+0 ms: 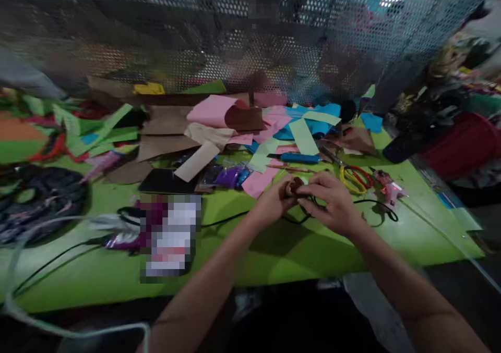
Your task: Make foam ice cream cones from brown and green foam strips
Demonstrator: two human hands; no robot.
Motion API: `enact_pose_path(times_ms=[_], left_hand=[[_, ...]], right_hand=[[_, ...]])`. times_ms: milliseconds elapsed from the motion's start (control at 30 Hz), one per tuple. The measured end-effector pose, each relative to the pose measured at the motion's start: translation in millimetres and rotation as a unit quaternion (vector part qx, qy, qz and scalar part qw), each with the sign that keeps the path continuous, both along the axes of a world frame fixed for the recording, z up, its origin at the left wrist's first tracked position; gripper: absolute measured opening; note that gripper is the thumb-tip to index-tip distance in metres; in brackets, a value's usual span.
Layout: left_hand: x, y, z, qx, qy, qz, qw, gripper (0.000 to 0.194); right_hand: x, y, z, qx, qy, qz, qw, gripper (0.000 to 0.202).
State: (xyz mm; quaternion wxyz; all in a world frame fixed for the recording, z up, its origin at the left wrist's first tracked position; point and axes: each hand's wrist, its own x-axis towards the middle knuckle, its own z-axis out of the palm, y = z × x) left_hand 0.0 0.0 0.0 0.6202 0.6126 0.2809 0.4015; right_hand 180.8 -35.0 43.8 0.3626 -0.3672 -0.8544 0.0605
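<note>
Near the middle of the green table (266,259), my left hand (275,201) is closed on a small curled brown piece (294,186), which looks like paper or felt. My right hand (331,199) pinches the same piece from the other side, fingertips together. Just beyond the right hand lie scissors (355,180) with yellow and red handles. A pink glue gun (392,190) rests farther right. Behind the hands are a blue-handled cutter (300,158) and a thin brown stick (289,168). A black cord (225,220) passes beneath both hands.
Pink sheets (215,110), brown sheets (166,121) and pale green strips (303,136) pile up along a perforated metal screen (219,45). Leftward are a black phone (168,181), a blurred packet (172,238) and a dark round item (43,202). A red bucket (462,147) stands right.
</note>
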Motion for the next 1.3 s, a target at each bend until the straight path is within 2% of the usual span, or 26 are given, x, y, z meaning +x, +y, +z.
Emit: enact_pose_path(times_ms=[167, 333, 500, 567, 667, 733, 800, 900, 1033, 1133, 1300], left_hand=[[0.8, -1.2, -0.9, -0.002, 0.001, -0.002, 1.000, 0.038], [0.4, 0.3, 2.4, -0.012, -0.001, 0.004, 1.000, 0.037], [0.5, 1.6, 3.9, -0.027, -0.021, 0.014, 0.999, 0.039], [-1.1, 2.5, 6.3, -0.028, -0.009, 0.043, 0.999, 0.038], [-6.8, 5.7, 11.4, -0.013, 0.009, 0.116, 0.993, 0.036], [-11.5, 9.2, 14.4, -0.008, -0.002, 0.151, 0.989, 0.036], [-15.3, 12.5, 16.3, -0.018, -0.018, 0.169, 0.985, 0.038], [-17.6, 15.0, 17.8, -0.045, -0.031, 0.184, 0.981, 0.042], [-16.4, 14.5, 18.6, -0.088, -0.022, 0.179, 0.980, 0.045], [-15.3, 15.6, 15.8, -0.120, -0.010, 0.187, 0.975, 0.048], [-16.1, 19.5, 7.2, -0.116, 0.016, 0.215, 0.970, 0.044]], right_hand=[[-0.9, 1.0, -0.3, 0.026, -0.048, -0.020, 0.998, 0.011], [-1.2, -0.4, 0.7, 0.001, 0.003, -0.010, 1.000, 0.016], [-2.7, 1.6, 2.5, 0.003, -0.031, 0.003, 1.000, 0.017], [1.9, 6.9, 7.6, -0.023, 0.001, -0.002, 1.000, 0.021], [15.1, 23.1, 15.9, -0.043, 0.058, -0.061, 0.995, 0.019], [24.3, 37.7, 16.4, -0.051, 0.035, -0.099, 0.993, 0.014], [30.4, 51.5, 10.6, -0.100, -0.043, -0.124, 0.986, 0.013], [31.4, 65.0, -6.8, -0.168, -0.136, -0.168, 0.962, 0.011], [25.8, 68.4, -27.0, -0.192, -0.187, -0.141, 0.953, 0.027], [23.5, 65.5, -25.1, -0.192, -0.152, -0.127, 0.961, 0.012], [19.6, 59.2, 3.8, -0.209, 0.029, -0.085, 0.974, 0.009]])
